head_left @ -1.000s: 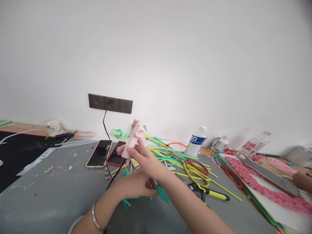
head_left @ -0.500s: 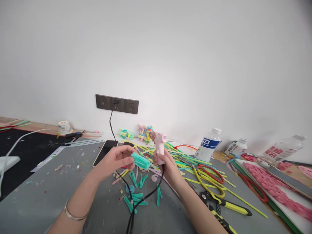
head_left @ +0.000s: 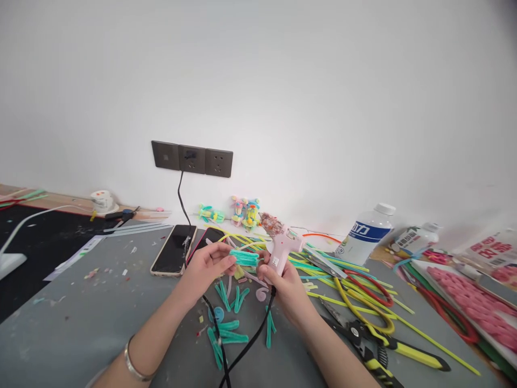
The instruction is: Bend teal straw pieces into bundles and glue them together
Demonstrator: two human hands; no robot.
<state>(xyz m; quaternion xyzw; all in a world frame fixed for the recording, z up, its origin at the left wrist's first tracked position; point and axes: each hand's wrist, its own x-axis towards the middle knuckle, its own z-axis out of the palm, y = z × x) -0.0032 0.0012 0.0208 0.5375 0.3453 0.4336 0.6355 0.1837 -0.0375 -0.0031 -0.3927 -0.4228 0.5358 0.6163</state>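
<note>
Pinched between the fingers of my left hand (head_left: pixel 210 268) is a bundle of teal pipe cleaners (head_left: pixel 244 258), held up over the table. My right hand (head_left: pixel 285 283) wraps round the handle of a pale pink glue gun (head_left: pixel 283 249), its crusted nozzle pointing up and to the left. The bundle's right end lies close to my right fingertips; whether they touch it I cannot tell. Below my hands lie several folded teal pipe cleaners (head_left: pixel 230 335), a teal coil (head_left: pixel 218 314) and a pink spiral (head_left: pixel 262 293). The gun's black cord (head_left: pixel 252 338) runs down toward me.
Two phones lie behind my left hand, one a black-screened phone (head_left: pixel 174 250). Loose yellow-green pipe cleaners (head_left: pixel 323 264), scissors (head_left: pixel 383 323) and wire strippers (head_left: pixel 398 345) cover the right side. A white bottle (head_left: pixel 365 234) stands by the wall, near small pipe-cleaner figures (head_left: pixel 245 212).
My hands have come closer together. The glue gun has tilted to the left, and the teal bundle has turned level, its right end now near my right fingers. The view has shifted slightly.
</note>
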